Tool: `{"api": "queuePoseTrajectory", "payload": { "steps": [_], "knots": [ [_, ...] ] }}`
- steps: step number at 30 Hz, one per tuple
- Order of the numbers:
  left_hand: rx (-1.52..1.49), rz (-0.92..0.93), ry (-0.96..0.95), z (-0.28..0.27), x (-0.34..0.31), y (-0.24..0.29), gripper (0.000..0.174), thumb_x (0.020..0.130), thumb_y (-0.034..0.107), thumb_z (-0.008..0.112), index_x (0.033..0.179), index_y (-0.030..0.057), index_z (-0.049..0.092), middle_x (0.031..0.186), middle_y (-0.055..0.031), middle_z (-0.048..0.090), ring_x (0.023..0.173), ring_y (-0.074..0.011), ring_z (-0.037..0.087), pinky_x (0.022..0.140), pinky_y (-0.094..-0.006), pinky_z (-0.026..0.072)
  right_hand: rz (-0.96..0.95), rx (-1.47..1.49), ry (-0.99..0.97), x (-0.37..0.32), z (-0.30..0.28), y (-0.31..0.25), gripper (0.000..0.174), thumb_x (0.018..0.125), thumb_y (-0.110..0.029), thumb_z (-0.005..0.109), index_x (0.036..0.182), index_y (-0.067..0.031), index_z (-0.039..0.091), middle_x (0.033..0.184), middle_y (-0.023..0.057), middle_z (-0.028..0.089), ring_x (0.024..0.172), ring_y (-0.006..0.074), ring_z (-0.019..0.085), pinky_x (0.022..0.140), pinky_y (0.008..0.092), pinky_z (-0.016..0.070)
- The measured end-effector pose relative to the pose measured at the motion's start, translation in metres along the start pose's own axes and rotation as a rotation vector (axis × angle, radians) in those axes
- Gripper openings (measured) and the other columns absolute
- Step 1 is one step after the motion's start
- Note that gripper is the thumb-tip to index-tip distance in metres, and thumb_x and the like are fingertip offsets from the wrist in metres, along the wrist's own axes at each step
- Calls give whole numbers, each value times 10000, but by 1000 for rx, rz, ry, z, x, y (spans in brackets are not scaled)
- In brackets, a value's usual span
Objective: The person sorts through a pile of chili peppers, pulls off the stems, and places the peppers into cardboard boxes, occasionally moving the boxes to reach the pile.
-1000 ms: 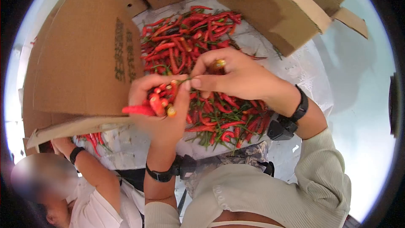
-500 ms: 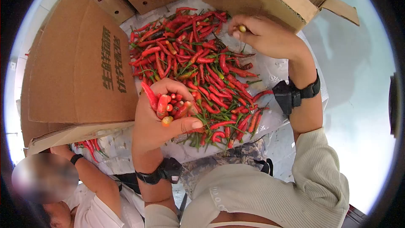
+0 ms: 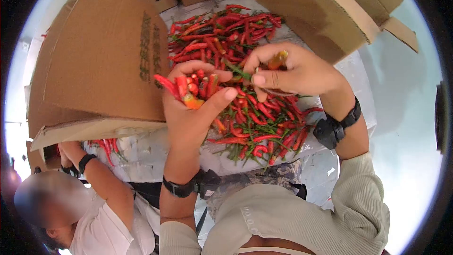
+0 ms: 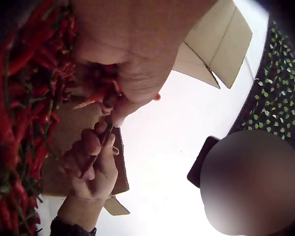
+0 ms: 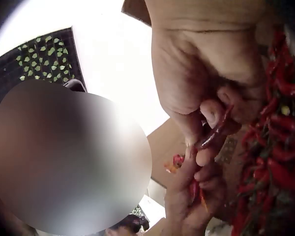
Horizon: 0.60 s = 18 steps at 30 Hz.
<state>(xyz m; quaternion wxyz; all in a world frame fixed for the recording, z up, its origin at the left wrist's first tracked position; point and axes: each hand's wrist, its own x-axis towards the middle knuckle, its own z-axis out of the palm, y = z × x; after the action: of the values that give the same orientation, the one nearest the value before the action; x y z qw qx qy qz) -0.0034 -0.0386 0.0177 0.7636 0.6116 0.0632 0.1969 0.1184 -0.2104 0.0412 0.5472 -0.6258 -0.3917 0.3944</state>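
My left hand (image 3: 188,125) holds a bunch of red chili peppers (image 3: 181,85), cut or stemless ends facing up and one orange-tipped. Just to its right, my right hand (image 3: 297,75) pinches a chili pepper by its green stem end (image 3: 238,71) between thumb and fingers. A yellowish chili end (image 3: 280,58) also pokes out of that palm. Seen from the right wrist, a dark red chili pepper (image 5: 219,130) lies along the curled fingers, close to the left hand's fingertips. Below both hands spreads a large pile of red chili peppers (image 3: 236,33) with green stems.
A tall cardboard box (image 3: 94,66) stands on the left and an open-flapped box (image 3: 311,14) at the back right. Plastic sheeting (image 3: 151,163) covers the table. Another person's arm (image 3: 106,186) reaches in at lower left, near a few more chilies (image 3: 107,148).
Half a second ago the right hand was over the far right of the pile, apart from the left. It has come back beside the left hand with a green-stemmed chili pepper.
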Motion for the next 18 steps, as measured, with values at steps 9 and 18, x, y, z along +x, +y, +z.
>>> {"api": "queuePoseTrajectory", "payload": {
  "steps": [9, 18],
  "knots": [
    [107, 62, -20, -8, 0, -2, 367, 692, 2, 758, 966, 16, 514, 831, -45, 604, 761, -81, 584, 685, -219, 478, 69, 113, 12, 8, 22, -1, 250, 872, -273, 626, 901, -25, 608, 677, 3, 609, 598, 42, 501, 533, 195, 381],
    [222, 254, -4, -11, 1, -10, 332, 694, -18, 745, 923, 22, 507, 837, -55, 575, 787, -117, 611, 686, -233, 480, 34, 101, 36, 12, 26, 8, 237, 874, -270, 622, 856, -34, 597, 667, 4, 606, 610, 49, 514, 537, 201, 384]
  ]
}}
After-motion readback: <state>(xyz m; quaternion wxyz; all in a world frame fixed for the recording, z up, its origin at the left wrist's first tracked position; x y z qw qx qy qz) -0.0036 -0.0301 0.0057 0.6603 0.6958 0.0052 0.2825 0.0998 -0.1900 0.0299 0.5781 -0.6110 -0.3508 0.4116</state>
